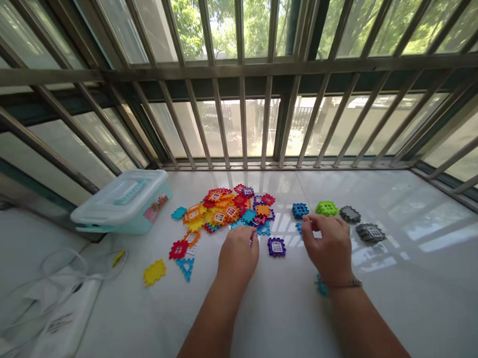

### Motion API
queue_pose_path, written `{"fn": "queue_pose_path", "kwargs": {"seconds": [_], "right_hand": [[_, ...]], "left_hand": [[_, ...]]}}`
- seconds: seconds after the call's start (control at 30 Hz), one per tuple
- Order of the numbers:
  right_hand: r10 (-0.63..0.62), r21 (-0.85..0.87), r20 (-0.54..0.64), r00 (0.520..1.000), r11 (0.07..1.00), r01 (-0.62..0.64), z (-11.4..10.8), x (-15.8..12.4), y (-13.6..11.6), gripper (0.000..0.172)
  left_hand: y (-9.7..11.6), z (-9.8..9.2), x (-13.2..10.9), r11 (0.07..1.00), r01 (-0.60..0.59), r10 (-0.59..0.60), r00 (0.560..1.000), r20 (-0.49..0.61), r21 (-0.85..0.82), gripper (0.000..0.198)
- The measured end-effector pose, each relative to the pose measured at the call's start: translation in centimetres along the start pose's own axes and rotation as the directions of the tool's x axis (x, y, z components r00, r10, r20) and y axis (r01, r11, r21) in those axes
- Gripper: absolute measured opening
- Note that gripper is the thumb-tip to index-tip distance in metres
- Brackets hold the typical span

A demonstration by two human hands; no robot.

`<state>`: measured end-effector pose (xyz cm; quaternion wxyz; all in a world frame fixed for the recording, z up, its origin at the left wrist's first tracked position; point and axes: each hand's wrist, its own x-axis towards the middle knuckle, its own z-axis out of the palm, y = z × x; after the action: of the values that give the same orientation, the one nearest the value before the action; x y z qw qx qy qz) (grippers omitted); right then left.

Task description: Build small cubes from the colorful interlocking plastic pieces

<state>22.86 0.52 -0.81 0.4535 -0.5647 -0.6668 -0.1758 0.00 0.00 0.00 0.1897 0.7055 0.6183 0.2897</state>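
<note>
My left hand [238, 252] is at the front edge of a mixed pile of interlocking plastic building tiles [224, 205]. Its fingers are curled together, and whatever they hold is hidden. My right hand [329, 243] has its thumb and fingers drawn into a pinch beside a blue tile [299, 228], which it partly covers. I cannot make out what lies in that pinch. Between the hands is a purple window tile [276, 247]. Beyond the right hand stand a dark blue stack [300, 211], a green stack [327, 208], grey tiles [350, 214] and a grey window stack [370, 233].
A lidded teal box [122, 201] stands at the back left. Loose yellow [154, 272], red [179, 249] and blue triangular [186, 268] tiles lie left of my left hand. A teal tile [321, 286] shows under my right wrist. A white power strip [64, 326] with cables lies front left; metal bars [243, 121] border the back.
</note>
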Motion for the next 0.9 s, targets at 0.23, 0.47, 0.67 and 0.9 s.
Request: {"fn": "queue_pose_path", "kwargs": {"seconds": [0.23,0.47,0.67,0.9], "right_hand": [[0.081,-0.033,-0.118,0.99,0.996,-0.086,-0.3,0.5,2.2,0.02],[0.124,0.015,-0.09,0.988,0.992,-0.123,-0.3,0.8,2.2,0.02],[0.144,0.043,-0.051,0.988,0.989,-0.142,-0.2,0.8,1.6,0.021],[0.149,0.087,0.022,0.989,0.985,-0.15,0.1,0.6,1.3,0.02]], "left_hand": [[-2.0,4.7,1.0,0.921,-0.138,0.083,0.983,0.162,0.364,0.043],[-1.2,4.6,1.5,0.935,-0.113,0.075,0.989,0.126,0.337,0.009],[-1.5,4.6,1.5,0.948,-0.116,0.082,0.989,0.125,0.297,0.006],[-1.9,5.0,1.4,0.971,-0.106,0.084,0.991,0.108,0.215,0.013]]}}
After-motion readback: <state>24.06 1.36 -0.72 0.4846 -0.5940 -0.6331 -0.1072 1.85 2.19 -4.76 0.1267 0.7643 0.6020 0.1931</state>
